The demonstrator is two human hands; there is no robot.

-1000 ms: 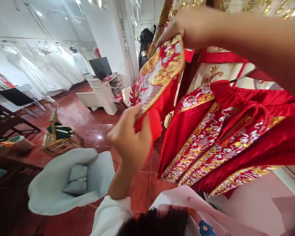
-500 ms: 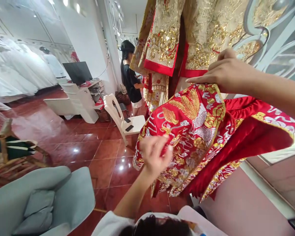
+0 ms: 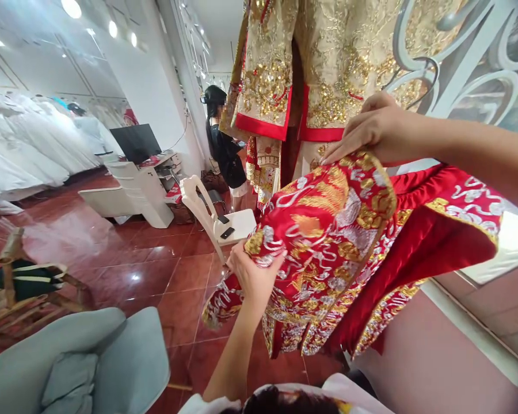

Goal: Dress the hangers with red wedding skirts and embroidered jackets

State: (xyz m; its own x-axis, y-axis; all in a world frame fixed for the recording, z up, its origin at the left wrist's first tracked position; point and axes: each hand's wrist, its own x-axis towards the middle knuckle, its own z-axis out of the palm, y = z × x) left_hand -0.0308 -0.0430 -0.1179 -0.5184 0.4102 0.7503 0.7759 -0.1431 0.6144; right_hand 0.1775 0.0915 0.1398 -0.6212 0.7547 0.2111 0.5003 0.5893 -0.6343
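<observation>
A red embroidered jacket (image 3: 323, 241) with gold and silver stitching hangs between my two hands, its red satin lining showing at the right. My left hand (image 3: 259, 276) is closed around the jacket's sleeve near the shoulder, thumb on top and fingers partly hidden behind the cloth. Up at the collar, my right hand (image 3: 375, 132) pinches the gold-trimmed edge. Behind and above it hangs a beige garment (image 3: 271, 69) with gold sequins and red hems.
A white chair (image 3: 237, 224) bearing two phones stands beyond the jacket. A person (image 3: 227, 149) in black is further back. A grey armchair (image 3: 133, 345) is at lower left, a white desk (image 3: 142, 195) behind it. White scrollwork (image 3: 461, 63) rises at upper right.
My left hand has moved from in front of the jacket to its left side and taken hold of the sleeve. The sleeve now stretches further left. My right hand stays at the collar.
</observation>
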